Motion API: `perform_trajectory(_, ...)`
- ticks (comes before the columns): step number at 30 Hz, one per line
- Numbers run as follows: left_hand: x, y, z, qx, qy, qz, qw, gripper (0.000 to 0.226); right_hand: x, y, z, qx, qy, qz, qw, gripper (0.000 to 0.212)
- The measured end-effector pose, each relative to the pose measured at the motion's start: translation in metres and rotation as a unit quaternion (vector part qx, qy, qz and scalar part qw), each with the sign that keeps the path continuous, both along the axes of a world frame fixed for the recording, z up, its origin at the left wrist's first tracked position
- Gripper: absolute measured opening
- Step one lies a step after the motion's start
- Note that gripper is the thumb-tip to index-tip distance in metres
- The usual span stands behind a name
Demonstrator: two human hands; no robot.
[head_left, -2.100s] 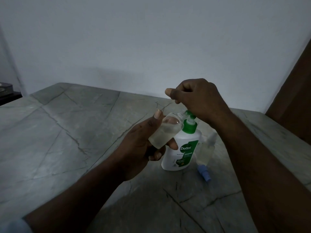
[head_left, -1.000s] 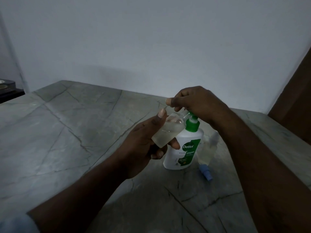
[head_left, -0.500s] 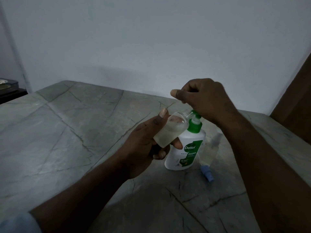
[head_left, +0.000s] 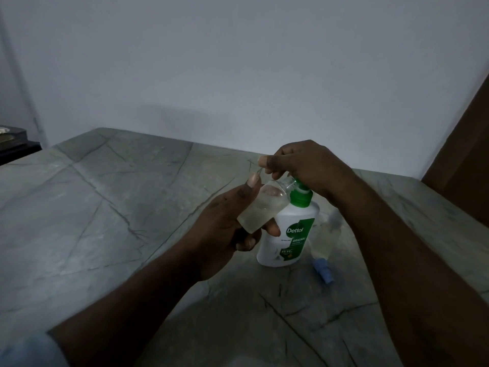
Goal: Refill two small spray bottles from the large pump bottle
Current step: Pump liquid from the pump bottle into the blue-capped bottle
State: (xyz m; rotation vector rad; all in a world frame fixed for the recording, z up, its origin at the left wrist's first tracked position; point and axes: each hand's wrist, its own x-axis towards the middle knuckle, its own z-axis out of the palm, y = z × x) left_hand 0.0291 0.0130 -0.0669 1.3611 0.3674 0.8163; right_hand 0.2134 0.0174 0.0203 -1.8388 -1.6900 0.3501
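A white Dettol pump bottle (head_left: 288, 234) with a green pump stands on the grey stone table (head_left: 105, 207). My left hand (head_left: 225, 231) holds a small clear spray bottle (head_left: 262, 206), uncapped and tilted, its mouth up against the green pump spout. My right hand (head_left: 304, 165) is closed over the pump head and presses on it from above. A second small clear bottle (head_left: 326, 234) stands just right of the pump bottle, partly hidden by my right forearm. A blue spray cap (head_left: 324, 270) lies on the table in front of it.
A white wall runs along the table's far edge. A brown wooden panel (head_left: 465, 160) rises at the right. A dark object (head_left: 13, 144) sits beyond the table's left corner.
My right hand went down on the pump, rose, and is down again now. My left hand kept the small bottle at the spout throughout.
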Motion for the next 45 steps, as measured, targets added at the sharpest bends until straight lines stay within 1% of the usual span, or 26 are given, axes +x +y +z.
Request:
perform_trajectory(3, 0.0001, 0.0006, 0.0003, 0.001, -0.003, -0.004, 1.000, 0.063, 0.0011, -0.0013, -0.0015, 0.021, 0.000, -0.003, 1.000, 0.039)
perform_trajectory(6, 0.0000, 0.0002, 0.0017, -0.005, -0.017, -0.016, 1.000, 0.067, 0.0041, -0.0048, 0.0014, 0.090, 0.009, -0.018, 0.996, 0.039)
perform_trajectory(8, 0.0003, -0.0006, 0.0024, -0.010, -0.021, -0.023, 0.999, 0.066, 0.0055, -0.0067, 0.0048, 0.138, -0.019, -0.024, 0.990, 0.039)
perform_trajectory(10, 0.0006, -0.0007, 0.0024, -0.012, -0.021, -0.028, 0.999, 0.064, 0.0041, -0.0069, 0.0060, 0.158, -0.035, -0.019, 0.987, 0.038)
perform_trajectory(12, 0.0006, -0.0002, 0.0021, -0.010, -0.023, -0.030, 0.999, 0.063, 0.0026, -0.0064, 0.0059, 0.148, -0.024, -0.011, 0.989, 0.037)
perform_trajectory(16, 0.0010, 0.0007, 0.0016, -0.009, -0.025, -0.024, 0.999, 0.065, 0.0041, -0.0049, 0.0055, 0.094, 0.020, -0.007, 0.995, 0.035)
perform_trajectory(21, 0.0002, 0.0017, 0.0002, -0.018, -0.009, -0.013, 1.000, 0.066, -0.0001, -0.0018, 0.0013, 0.017, -0.001, 0.002, 1.000, 0.037)
perform_trajectory(23, 0.0003, 0.0014, -0.0003, -0.019, -0.008, -0.009, 1.000, 0.065, -0.0009, -0.0019, 0.0006, 0.007, -0.002, 0.008, 1.000, 0.038)
perform_trajectory(29, 0.0013, 0.0005, -0.0004, -0.013, -0.016, -0.009, 1.000, 0.064, 0.0015, -0.0019, -0.0006, 0.029, 0.012, -0.010, 0.999, 0.037)
perform_trajectory(31, 0.0014, 0.0000, 0.0006, -0.010, -0.021, -0.010, 1.000, 0.064, 0.0024, -0.0038, 0.0007, 0.059, 0.008, -0.018, 0.998, 0.038)
perform_trajectory(35, 0.0010, -0.0028, 0.0032, -0.012, -0.029, -0.021, 0.999, 0.066, 0.0038, -0.0085, 0.0049, 0.162, -0.030, -0.036, 0.986, 0.038)
perform_trajectory(37, 0.0007, -0.0037, 0.0037, -0.015, -0.029, -0.023, 0.999, 0.065, 0.0025, -0.0088, 0.0056, 0.168, -0.034, -0.031, 0.985, 0.036)
perform_trajectory(42, 0.0006, -0.0026, 0.0031, -0.016, -0.026, -0.019, 0.999, 0.065, 0.0032, -0.0049, 0.0037, 0.078, 0.019, -0.018, 0.997, 0.035)
perform_trajectory(45, 0.0012, -0.0010, 0.0010, -0.010, -0.010, -0.007, 1.000, 0.066, 0.0019, -0.0016, 0.0009, 0.024, 0.014, -0.005, 1.000, 0.036)
